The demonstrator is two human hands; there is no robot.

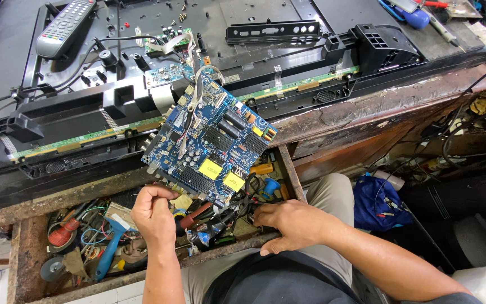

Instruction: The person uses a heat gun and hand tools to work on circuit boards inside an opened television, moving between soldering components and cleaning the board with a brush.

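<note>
Your left hand (154,217) pinches the lower edge of a blue circuit board (209,143), flat and rectangular, studded with black finned heat sinks, yellow blocks and white ribbon cables. It tilts over the edge of a worn, stained wooden bench (367,110). Your right hand (288,225) rests with fingers curled into the open drawer (23,253), gripping nothing I can make out. The drawer holds tangled wires, a blue-handled tool (108,250) and small parts.

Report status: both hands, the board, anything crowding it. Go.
Left hand pinches blue circuit board at its lower edge. Right hand down in open drawer among tools. Wires tether board to opened TV.
</note>
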